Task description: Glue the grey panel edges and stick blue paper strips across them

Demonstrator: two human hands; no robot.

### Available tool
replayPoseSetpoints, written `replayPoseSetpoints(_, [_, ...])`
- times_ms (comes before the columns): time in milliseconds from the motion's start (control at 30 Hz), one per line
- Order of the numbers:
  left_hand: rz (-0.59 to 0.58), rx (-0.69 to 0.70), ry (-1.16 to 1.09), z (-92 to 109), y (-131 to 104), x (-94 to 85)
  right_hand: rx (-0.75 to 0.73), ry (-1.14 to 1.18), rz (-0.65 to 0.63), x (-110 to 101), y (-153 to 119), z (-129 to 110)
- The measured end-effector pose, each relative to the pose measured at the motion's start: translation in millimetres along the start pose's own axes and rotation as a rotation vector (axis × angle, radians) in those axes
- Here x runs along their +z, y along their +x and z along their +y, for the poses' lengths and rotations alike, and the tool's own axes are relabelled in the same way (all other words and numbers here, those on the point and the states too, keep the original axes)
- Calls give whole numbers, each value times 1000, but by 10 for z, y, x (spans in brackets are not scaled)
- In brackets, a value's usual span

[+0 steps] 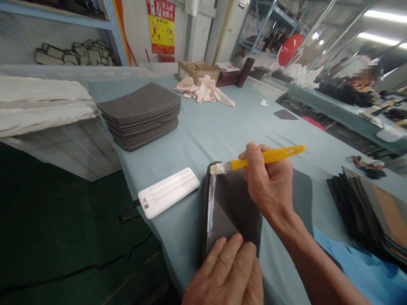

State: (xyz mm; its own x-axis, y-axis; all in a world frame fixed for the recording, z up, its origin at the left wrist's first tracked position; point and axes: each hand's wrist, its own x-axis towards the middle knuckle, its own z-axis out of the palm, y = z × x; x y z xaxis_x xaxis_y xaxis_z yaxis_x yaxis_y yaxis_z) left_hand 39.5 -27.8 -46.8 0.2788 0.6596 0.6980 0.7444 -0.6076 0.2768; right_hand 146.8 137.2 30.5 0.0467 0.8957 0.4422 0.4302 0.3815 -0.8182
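My right hand (pixel 269 180) grips a yellow-handled paintbrush (pixel 282 153). Its pale bristles touch the far left corner of a dark grey panel (pixel 237 199), which appears to lie on others like it. A wet whitish streak (pixel 211 207) runs along the panel's left edge, below the bristles. Flat on the near part of the panel lies my left hand (pixel 229 271), fingers stretched out and holding nothing. Just left of the panel is a white power bank-like device (pixel 169 192) with a dark cable at its end.
A stack of dark grey panels (pixel 143 114) stands at the back left of the blue-covered table (pixel 216 127). Pink cloths (pixel 206 90) and a cardboard box (pixel 199 70) sit behind. More dark pieces (pixel 365 212) are piled at right. A person (pixel 365 76) is in the distance.
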Motion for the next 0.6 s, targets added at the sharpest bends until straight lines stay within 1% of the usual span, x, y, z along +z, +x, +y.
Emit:
replayPoseSetpoints(133, [-48, 36, 19, -19, 48, -51, -13, -28, 28, 69, 135, 51])
replayPoseSetpoints(233, [-84, 50, 4, -37, 104, -117, -20, -18, 48, 78, 208, 58])
replayPoseSetpoints(333, [-82, 31, -21, -29, 180, -176, -36, 47, 128, 5, 235, 16])
replayPoseSetpoints(400, [-116, 13, -38, -11, 253, -230, -37, 97, 198, -91, 208, -50])
replayPoseSetpoints(433, [-154, 2, -53, -3, 299, -268, -32, 120, 227, -151, 176, -92])
replayPoseSetpoints(500, [-274, -26, -108, -6, 415, -375, -21, 149, 286, -288, 76, -189])
replayPoseSetpoints(600, [-563, -69, -265, -96, 648, -561, -6, 148, 392, -533, -167, -325])
